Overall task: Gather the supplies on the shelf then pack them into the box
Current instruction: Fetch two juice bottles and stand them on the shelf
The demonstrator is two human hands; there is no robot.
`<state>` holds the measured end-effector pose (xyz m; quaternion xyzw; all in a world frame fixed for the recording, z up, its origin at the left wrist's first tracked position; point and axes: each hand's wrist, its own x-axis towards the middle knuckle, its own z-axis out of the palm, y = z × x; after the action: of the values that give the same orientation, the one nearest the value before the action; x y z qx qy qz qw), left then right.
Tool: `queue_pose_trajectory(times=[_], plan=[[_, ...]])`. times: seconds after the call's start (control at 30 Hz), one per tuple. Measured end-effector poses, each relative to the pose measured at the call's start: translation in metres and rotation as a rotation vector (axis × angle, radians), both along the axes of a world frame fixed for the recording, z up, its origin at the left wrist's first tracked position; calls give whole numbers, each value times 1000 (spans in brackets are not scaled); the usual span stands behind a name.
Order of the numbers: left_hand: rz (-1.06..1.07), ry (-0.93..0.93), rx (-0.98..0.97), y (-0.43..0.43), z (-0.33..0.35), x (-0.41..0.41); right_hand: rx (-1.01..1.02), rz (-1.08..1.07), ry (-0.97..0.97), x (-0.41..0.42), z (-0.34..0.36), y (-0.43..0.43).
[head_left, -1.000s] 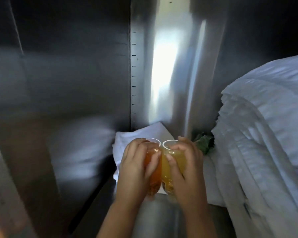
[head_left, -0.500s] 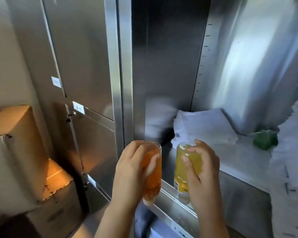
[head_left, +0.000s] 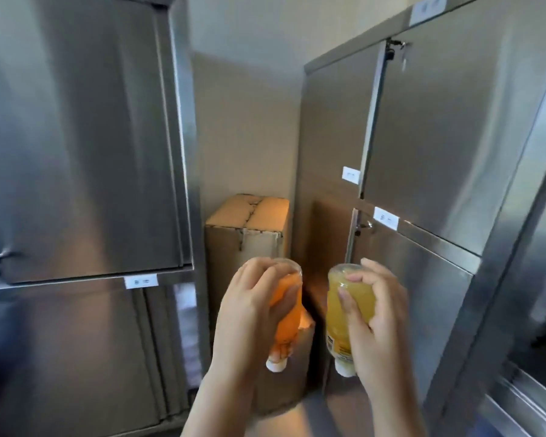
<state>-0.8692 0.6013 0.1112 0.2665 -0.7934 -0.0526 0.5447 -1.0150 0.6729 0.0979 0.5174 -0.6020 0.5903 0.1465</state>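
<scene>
My left hand (head_left: 246,313) grips an orange bottle (head_left: 287,313), held upside down with its white cap at the bottom. My right hand (head_left: 375,323) grips a yellow bottle (head_left: 344,310), also cap down, a short gap to the right of the orange one. Both bottles hang in the air in front of a stack of brown cardboard boxes (head_left: 249,228) standing in the corner. The top box is taped shut. The shelf is out of view.
Steel cabinet doors (head_left: 76,137) fill the left side. More steel cabinets (head_left: 423,137) with small white labels and a padlock line the right. A beige wall runs behind the boxes. A steel ledge (head_left: 524,402) sits at the lower right.
The view has swung left, away from the shelf with the white towels. Both hands carried the bottles out of the cabinet and now hold them before the cardboard boxes.
</scene>
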Motion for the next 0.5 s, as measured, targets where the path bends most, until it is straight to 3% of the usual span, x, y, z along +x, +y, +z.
queue_pose_trajectory(times=[0.3,0.5], plan=[[459,-15,-61,-77,-1,278,30,434,2,267,-9,-134],[711,-3,-81,-97,-5,412,81,710,-58,406,-14,-183]])
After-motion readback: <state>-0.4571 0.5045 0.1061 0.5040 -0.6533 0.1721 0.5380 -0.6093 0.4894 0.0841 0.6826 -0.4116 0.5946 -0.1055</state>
